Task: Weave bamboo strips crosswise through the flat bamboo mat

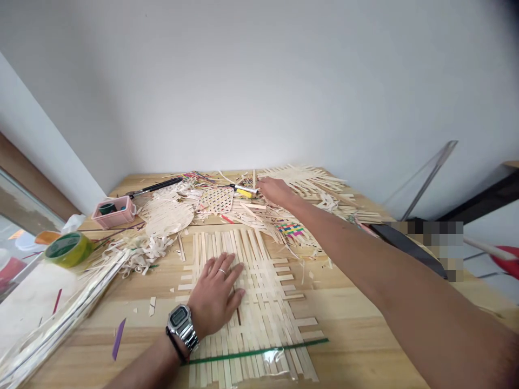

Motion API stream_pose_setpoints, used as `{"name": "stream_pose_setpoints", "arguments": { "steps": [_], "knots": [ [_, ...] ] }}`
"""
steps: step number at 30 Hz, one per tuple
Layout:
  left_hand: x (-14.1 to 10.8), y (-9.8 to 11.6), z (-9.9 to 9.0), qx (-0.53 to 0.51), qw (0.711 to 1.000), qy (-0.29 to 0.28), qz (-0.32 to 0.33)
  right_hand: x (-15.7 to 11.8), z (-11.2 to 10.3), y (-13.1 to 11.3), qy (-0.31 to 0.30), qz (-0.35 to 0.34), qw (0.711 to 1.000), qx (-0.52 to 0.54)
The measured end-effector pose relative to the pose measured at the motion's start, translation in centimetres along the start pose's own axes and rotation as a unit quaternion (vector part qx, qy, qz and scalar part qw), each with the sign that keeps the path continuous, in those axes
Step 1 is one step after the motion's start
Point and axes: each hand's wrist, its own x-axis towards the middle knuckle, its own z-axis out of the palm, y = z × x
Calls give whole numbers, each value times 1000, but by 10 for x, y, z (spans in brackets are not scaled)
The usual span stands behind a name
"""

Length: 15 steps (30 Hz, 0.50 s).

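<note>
My left hand [221, 289] lies flat, fingers slightly spread, on a woven mat of pale wooden strips [263, 319]. One green strip [259, 352] crosses the mat near its front edge, and a shiny piece of clear tape [278, 359] lies over it. At the back of the table my right hand [278, 192] reaches into a litter of strips. Its fingers are curled downward, and whatever they grip is hidden. Right beside those fingertips are a black and white marker [245, 188] and a yellow tool [246, 194].
A pink basket [114, 212], a tape roll [68, 249] and a bundle of long strips [81, 313] are on the left. Woven pieces [216, 200] and a pale star-shaped weave [300, 177] lie along the back. A purple strip [119, 339] sits front left.
</note>
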Motion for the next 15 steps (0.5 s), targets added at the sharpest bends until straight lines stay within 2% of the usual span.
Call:
{"name": "stream_pose_setpoints", "arguments": {
  "steps": [8, 15],
  "knots": [
    [-2, -1, -3, 26, 1000, 10, 13, 2, 7, 27, -9, 22, 998, 50],
    [-2, 0, -8, 66, 998, 6, 24, 9, 10, 33, -24, 27, 995, 98]
  ]
}}
